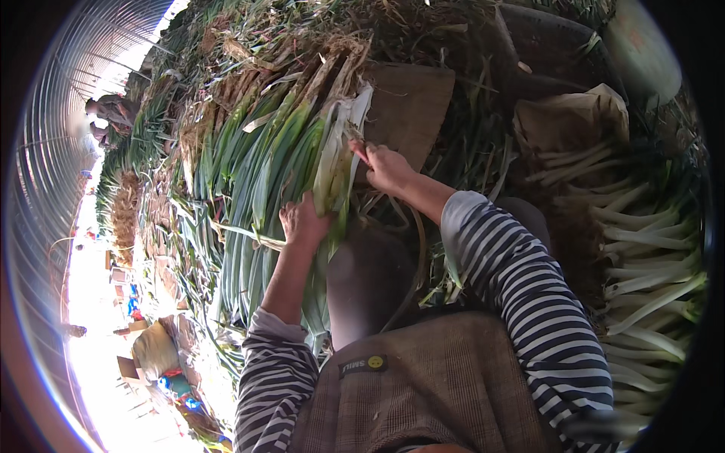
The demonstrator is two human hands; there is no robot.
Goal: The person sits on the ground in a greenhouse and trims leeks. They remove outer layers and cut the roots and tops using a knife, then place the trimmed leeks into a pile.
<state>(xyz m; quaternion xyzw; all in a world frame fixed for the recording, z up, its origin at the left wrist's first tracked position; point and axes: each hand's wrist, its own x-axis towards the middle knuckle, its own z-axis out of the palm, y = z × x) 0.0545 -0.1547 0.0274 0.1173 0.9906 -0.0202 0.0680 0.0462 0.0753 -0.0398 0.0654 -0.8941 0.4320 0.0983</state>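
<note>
My left hand [306,221] is closed around the green leaves of a long green onion [329,170], at the front edge of a heap. Loose whitish outer skin shows along that stalk. In my right hand [389,167] is a small tool with a reddish handle [359,152], its tip close to the stalk's upper part. My fingers hide part of the tool, so its exact kind is unclear. Beside my left hand lies a thick row of unpeeled green onions [272,164], with brown roots and dry skins at the far end. A thin hose [421,243] curves down below my right forearm.
A brown board [416,107] lies beyond my right hand. Cleaned white onion stalks [651,272] are piled at the right, near a brown paper-like package [572,116] and a dark container [555,48]. Another person [113,110] is at the far left. Loose leaves litter the ground.
</note>
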